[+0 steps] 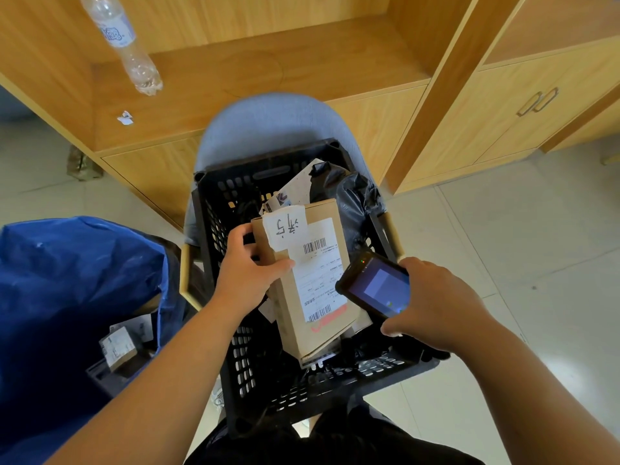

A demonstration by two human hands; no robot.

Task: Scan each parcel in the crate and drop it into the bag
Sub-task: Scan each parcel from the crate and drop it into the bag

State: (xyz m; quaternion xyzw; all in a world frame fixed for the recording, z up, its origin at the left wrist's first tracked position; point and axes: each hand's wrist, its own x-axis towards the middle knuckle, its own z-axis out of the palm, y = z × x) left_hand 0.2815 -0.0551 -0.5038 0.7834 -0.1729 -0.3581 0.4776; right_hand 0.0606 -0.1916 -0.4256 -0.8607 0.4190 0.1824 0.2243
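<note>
Wooden cabinets (302,78) stood behind the black crate (255,374). The left hand (248,273) had its fingers curled round a cardboard parcel (302,330) above the crate. The right hand (443,307) had its fingers wrapped round a scanner (379,286) beside the label. The blue bag (67,280) stood left.

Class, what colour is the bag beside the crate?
Blue bag, clearest in the head view.

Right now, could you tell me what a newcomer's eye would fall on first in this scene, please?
The box, in the grip of the left hand, tilts over the black crate at centre, white barcode label up. Just right of it, the right hand holds a lit scanner close to that label. At left gapes a blue bag with parcels already inside.
</note>
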